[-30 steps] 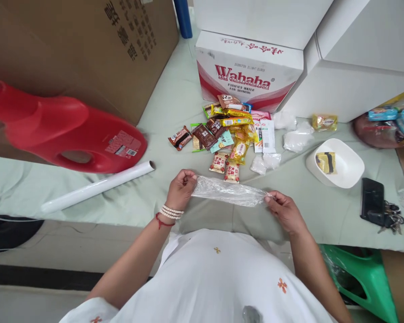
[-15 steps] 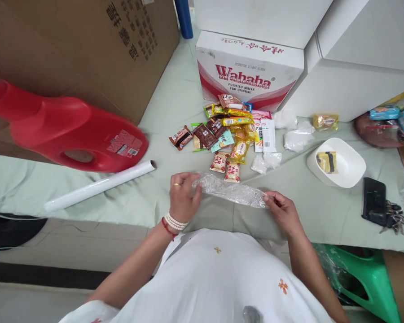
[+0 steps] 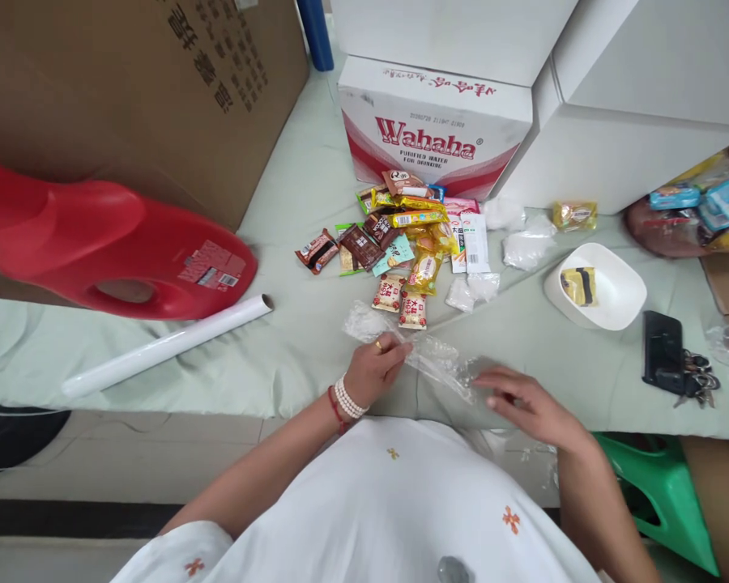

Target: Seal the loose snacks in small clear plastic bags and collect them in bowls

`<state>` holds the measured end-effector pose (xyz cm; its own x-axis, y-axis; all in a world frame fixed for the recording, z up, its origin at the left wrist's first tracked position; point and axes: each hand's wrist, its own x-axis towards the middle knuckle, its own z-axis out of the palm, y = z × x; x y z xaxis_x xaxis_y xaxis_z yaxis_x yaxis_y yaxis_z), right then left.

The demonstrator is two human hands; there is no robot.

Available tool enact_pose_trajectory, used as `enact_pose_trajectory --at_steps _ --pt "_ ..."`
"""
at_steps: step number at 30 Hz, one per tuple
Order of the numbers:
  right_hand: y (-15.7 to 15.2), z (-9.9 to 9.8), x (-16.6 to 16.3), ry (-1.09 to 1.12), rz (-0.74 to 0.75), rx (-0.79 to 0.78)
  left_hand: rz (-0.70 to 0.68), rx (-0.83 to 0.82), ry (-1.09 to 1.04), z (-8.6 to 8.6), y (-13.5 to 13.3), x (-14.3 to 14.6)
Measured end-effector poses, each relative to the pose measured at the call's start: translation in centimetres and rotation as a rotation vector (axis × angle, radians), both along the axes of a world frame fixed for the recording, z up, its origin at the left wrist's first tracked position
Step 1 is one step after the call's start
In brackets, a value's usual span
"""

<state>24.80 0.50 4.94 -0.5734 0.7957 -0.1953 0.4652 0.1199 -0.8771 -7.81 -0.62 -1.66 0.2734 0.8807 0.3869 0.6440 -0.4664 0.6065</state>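
Note:
A crumpled clear plastic bag (image 3: 441, 360) stretches across the front of the table before me. My left hand (image 3: 377, 366) pinches it near the middle, with a loose end of film lying to the left. Just beyond the bag's right end, my right hand (image 3: 526, 402) is open, thumb and fingers apart and nothing between them. A pile of wrapped snacks (image 3: 401, 231) lies right behind the bag. Two cream-and-red packets (image 3: 413, 311) are the closest of these to my left hand. Small folded clear bags (image 3: 472, 291) rest to the right of the pile.
A red jug (image 3: 121, 243) and a white roll (image 3: 170, 344) lie at left, by a cardboard box (image 3: 158, 97). Behind the snacks stands a Wahaha carton (image 3: 434, 129). To the right are a white bowl (image 3: 623, 295) holding a yellow packet, a phone (image 3: 662, 348) and keys (image 3: 697, 380).
My left hand has moved right along the plastic bag and grips it near the middle. My right hand has let go of the bag's end and opened. The view has shifted slightly.

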Motion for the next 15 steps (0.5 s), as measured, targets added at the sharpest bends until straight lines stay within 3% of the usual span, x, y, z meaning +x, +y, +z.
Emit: enact_pose_trajectory --at_steps 3,5,9,12,15 --pt "2.2 0.8 -0.2 -0.05 -0.175 0.118 -0.067 0.108 -0.104 1.0 -1.1 0.1" --pt "3.6 0.3 -2.2 -0.062 -0.22 0.093 -0.104 0.14 -0.131 1.5 -1.6 0.4" --pt "4.8 -2.4 -7.6 0.092 -0.231 -0.248 -0.116 0.156 -0.147 1.5 -2.0 0.4" --pt "4.7 -4.0 -9.6 0.242 -0.425 -0.425 -0.049 0.122 -0.168 0.7 -2.2 -0.8" --pt "4.6 -4.3 -9.8 0.32 -0.551 -0.513 0.045 0.069 -0.065 -0.2 -2.4 -2.4"
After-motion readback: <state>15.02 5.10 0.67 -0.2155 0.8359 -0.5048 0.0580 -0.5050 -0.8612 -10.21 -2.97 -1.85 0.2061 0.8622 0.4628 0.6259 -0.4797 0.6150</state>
